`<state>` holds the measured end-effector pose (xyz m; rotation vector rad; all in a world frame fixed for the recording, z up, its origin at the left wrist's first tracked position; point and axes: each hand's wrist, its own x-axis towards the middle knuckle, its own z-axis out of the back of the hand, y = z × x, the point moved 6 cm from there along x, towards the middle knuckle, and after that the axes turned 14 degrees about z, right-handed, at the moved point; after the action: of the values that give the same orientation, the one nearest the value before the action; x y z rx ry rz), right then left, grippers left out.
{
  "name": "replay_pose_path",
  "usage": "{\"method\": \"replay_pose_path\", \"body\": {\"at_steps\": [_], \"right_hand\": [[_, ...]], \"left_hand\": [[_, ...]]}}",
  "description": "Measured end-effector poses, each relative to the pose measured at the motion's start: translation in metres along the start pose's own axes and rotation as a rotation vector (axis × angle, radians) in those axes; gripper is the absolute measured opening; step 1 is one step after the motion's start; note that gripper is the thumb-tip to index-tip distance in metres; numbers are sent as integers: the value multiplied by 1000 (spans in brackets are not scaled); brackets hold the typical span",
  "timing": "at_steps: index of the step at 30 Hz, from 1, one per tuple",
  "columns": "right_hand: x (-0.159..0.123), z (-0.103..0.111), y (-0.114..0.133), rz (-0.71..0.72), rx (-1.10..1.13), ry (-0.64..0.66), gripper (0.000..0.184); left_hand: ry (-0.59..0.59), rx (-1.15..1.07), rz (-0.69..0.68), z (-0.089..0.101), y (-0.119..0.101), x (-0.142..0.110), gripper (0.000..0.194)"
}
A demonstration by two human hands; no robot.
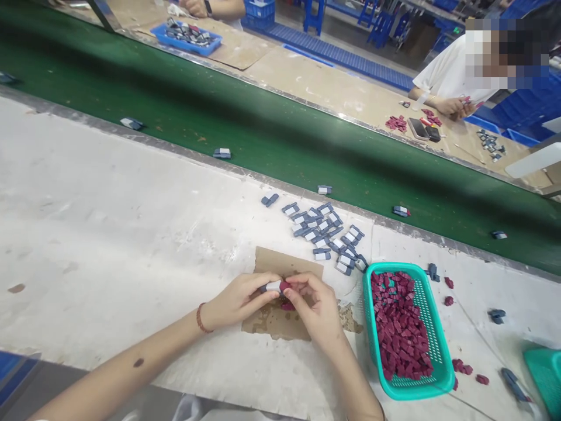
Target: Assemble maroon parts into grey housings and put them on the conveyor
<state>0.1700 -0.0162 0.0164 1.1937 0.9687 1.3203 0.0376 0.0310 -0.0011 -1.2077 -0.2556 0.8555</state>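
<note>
Above a worn piece of brown cardboard (289, 263), my left hand (234, 301) pinches a small grey-blue and white plastic part (272, 286). My right hand (316, 307) grips a small dark red plastic piece (284, 286) at the right end of that part, and the two pieces touch. Another red piece (287, 305) shows just below my fingers, partly hidden. Beyond the cardboard lies a loose pile of similar grey-blue and white parts (323, 225). Right of my right hand stands a turquoise basket (447, 356) holding many red pieces (398, 327).
A green conveyor belt (263, 128) runs across behind the table, carrying several spaced parts. Stray red pieces (462, 367) and a dark pen-like tool (515, 386) lie right of the basket. Across the belt, a person in white (451, 64) handles small pieces near a blue tray (186, 38) further left.
</note>
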Motion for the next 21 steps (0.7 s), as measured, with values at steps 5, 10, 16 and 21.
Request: {"method": "replay_pose_path", "body": {"at_steps": [5, 10, 16, 21], "right_hand": [[-5, 8, 7, 46, 31, -44, 12], [-15, 23, 16, 194, -182, -227, 17], [-32, 36, 41, 403, -603, -364, 40], [-41, 36, 62, 480, -630, -197, 30]], "left_hand": [[61, 81, -62, 1, -21, 1, 21], [129, 177, -49, 11, -50, 31, 26], [-185, 186, -6, 56, -67, 141, 41], [-380, 406, 33, 76, -59, 217, 35]]}}
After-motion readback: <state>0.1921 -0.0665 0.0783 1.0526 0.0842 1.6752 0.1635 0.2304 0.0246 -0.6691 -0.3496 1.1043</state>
